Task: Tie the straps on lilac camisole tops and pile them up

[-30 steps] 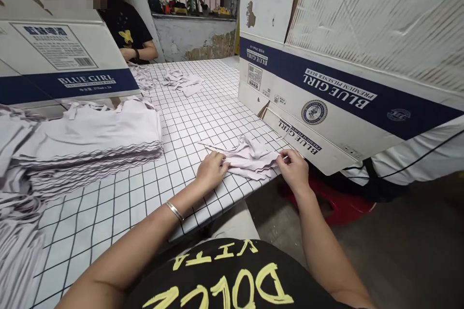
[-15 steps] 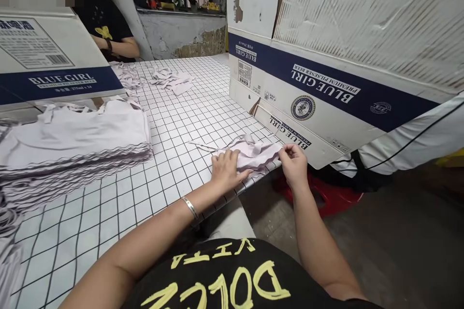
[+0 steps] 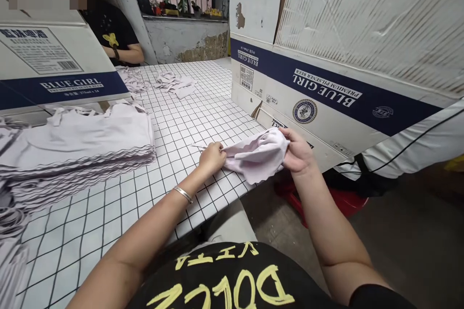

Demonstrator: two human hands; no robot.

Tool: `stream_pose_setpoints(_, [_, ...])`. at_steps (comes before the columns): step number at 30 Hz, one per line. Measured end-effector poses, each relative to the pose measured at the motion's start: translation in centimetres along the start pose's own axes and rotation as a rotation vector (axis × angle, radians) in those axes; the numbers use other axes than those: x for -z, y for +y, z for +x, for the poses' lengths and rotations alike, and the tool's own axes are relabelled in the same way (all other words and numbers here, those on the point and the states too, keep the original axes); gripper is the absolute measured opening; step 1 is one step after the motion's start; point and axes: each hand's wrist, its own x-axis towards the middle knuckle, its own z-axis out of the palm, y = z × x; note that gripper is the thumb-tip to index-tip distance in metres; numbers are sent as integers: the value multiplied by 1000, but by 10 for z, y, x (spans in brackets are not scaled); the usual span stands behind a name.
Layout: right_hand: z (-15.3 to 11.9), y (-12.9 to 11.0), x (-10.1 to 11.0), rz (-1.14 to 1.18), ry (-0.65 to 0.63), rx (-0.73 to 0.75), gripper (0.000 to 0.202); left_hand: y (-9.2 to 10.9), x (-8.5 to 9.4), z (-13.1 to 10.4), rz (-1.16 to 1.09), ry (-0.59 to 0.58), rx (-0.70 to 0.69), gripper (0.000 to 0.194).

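Note:
A pale pink strappy garment (image 3: pixel 259 157) with a wavy edge is stretched between my hands at the table's near edge; it looks like a camisole or bra top. My left hand (image 3: pixel 213 157) is closed on its left end, close to the tabletop. At the other end, my right hand (image 3: pixel 297 152) grips the cloth with the palm turned up and the thumb side hidden partly by fabric. The garment's middle is lifted and partly opened out. A thin strap end lies on the table just beyond my left hand.
A tall stack of similar garments (image 3: pixel 83 135) stands on the grid-patterned table (image 3: pixel 177 125) at left. Behind it is a beer carton (image 3: pixel 72 65); a larger carton (image 3: pixel 326 58) borders the right. Loose garments (image 3: pixel 176 83) lie farther back. A person (image 3: pixel 119 34) sits across. A red stool (image 3: pixel 337 200) is below.
The garment, flat on the table before, is now raised and opened out. My left hand has gone from lying spread on it to gripping its left end; my right hand has turned palm up.

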Motion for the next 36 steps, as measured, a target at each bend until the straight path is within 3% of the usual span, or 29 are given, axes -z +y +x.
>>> stream_pose_setpoints(2, [-2, -9, -5, -5, -12, 28, 34, 2, -4, -1, -87, -79, 23, 22])
stream_pose_setpoints(5, [-3, -8, 2, 9, 101, 125, 36, 11, -9, -7, -299, -221, 13, 11])
stream_pose_setpoints(7, [-2, 8, 12, 33, 176, 135, 34, 19, -5, -12, -433, -315, -12, 17])
stream_pose_setpoints(10, [-3, 49, 19, 82, 151, -2, 28, 36, 15, -23, -784, -419, -72, 38])
stream_pose_setpoints(13, [-11, 83, 5, 162, 65, -92, 28, 50, 36, -40, -1233, -525, -99, 47])
stream_pose_setpoints(16, [-18, 102, -21, 266, -11, -118, 26, 41, 42, -56, -1272, -647, -89, 36])
stream_pose_setpoints(18, [-17, 109, -36, 321, -92, -199, 25, 19, 37, -60, -1044, -597, 7, 40])
stream_pose_setpoints(21, [-3, 119, -48, 306, -118, -267, 24, -25, 24, -55, -578, -240, 180, 35])
stream_pose_setpoints(23, [14, 123, -51, 212, -7, -199, 22, -46, 17, -45, -345, -20, 180, 34])
stream_pose_setpoints(25, [31, 126, -53, 54, 134, -121, 21, -54, 14, -35, -205, 79, 118, 40])
stream_pose_setpoints(28, [52, 126, -60, -122, 211, -98, 21, -45, 8, -21, -170, 44, 70, 45])
stream_pose_setpoints(31, [58, 121, -66, -149, 137, -147, 17, -28, 0, -14, -495, -44, 126, 34])
stream_pose_setpoints(33, [55, 115, -69, -116, 6, -201, 14, -19, -2, -13, -778, -118, 206, 24])
stream_pose_setpoints(36, [44, 98, -68, -22, -335, -223, 22, -14, 11, -17, -1096, -318, 228, 24])
